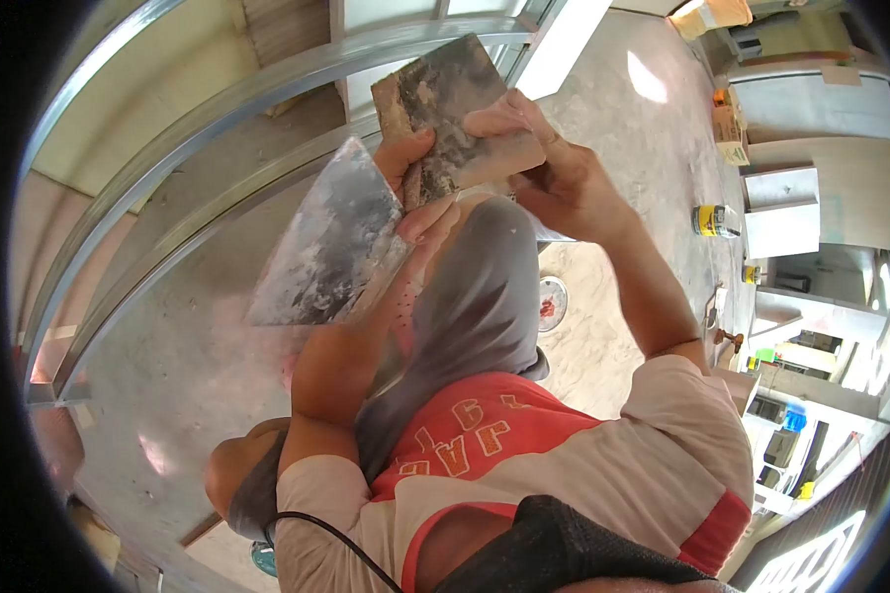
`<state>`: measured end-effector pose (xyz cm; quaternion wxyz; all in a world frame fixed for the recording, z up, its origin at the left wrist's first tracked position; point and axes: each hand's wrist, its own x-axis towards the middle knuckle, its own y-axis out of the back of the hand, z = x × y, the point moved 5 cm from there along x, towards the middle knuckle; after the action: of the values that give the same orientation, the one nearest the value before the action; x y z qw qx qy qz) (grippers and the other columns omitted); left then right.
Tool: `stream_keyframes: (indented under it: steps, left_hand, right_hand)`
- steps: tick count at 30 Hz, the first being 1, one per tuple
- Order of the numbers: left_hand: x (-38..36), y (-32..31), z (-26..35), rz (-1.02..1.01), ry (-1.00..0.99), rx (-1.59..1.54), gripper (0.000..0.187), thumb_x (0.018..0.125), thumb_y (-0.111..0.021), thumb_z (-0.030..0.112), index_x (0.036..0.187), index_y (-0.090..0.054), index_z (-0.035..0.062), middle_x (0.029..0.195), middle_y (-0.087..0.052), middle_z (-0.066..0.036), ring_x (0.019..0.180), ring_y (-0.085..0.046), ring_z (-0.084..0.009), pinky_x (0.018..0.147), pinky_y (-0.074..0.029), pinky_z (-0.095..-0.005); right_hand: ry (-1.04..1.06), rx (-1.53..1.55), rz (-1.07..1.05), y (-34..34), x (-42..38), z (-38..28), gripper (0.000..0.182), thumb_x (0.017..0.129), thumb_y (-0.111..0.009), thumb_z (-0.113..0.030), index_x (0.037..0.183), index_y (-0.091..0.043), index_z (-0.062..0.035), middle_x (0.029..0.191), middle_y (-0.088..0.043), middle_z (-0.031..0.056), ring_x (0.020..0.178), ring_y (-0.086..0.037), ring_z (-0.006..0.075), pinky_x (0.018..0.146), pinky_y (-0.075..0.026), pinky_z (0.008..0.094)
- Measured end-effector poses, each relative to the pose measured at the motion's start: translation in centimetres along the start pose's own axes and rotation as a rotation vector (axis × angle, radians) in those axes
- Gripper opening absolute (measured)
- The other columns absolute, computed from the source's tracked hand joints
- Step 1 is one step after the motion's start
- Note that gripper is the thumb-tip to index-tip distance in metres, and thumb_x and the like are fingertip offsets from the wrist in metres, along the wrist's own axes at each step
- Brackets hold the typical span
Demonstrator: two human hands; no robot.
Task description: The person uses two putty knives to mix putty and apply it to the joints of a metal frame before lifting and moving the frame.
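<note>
A dusty, grey-stained rectangular block (pixel 445 89) is held up above the bent knee. My right hand (pixel 544 148) grips its right side, fingers over its face. At its lower left edge, my left hand (pixel 415 188) is closed round the block's corner, thumb on the face. A flat, triangular-looking plate (pixel 336 247), shiny and smeared with grey and white, lies along my left hand and forearm, just left of the block. Whether my left fingers also grip the plate is hard to tell.
Curved-looking metal rails (pixel 198 109) run along the left. A tin with a yellow label (pixel 714 220) stands on the floor at right, near cardboard boxes (pixel 730 133) and white panels (pixel 783 212). A round container (pixel 553 301) is beyond the knee.
</note>
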<state>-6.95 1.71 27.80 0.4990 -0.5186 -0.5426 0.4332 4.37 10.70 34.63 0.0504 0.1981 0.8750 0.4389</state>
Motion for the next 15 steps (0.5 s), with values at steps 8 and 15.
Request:
stream_keyframes:
  steps: [8, 15]
  left_hand:
    - [-1.4, -1.0, 1.4, -0.029, 0.071, 0.113, 0.027, 0.094, -0.04, 0.019, 0.099, -0.049, -0.0063, 0.072, -0.063, -0.016, 0.029, -0.039, -0.0093, 0.027, -0.028, -0.0207]
    - [-2.2, -2.1, 0.2, -0.14, 0.26, 0.083, 0.029, 0.095, -0.037, 0.016, 0.102, -0.047, -0.0091, 0.077, -0.063, -0.02, 0.03, -0.041, -0.0075, 0.026, -0.027, -0.0199]
  right_hand:
    - [0.026, 0.213, -0.106, 5.0, 0.8, -2.3, 0.061, 0.071, -0.053, 0.007, 0.129, -0.052, -0.0146, 0.062, -0.053, 0.0003, 0.054, -0.044, 0.0044, 0.05, -0.037, 0.0228]
    - [0.019, 0.229, -0.674, 4.3, 3.3, -5.7, 0.072, 0.066, -0.053, 0.008, 0.136, -0.04, -0.0047, 0.057, -0.055, 0.0004, 0.046, -0.048, 0.0037, 0.042, -0.033, 0.0187]
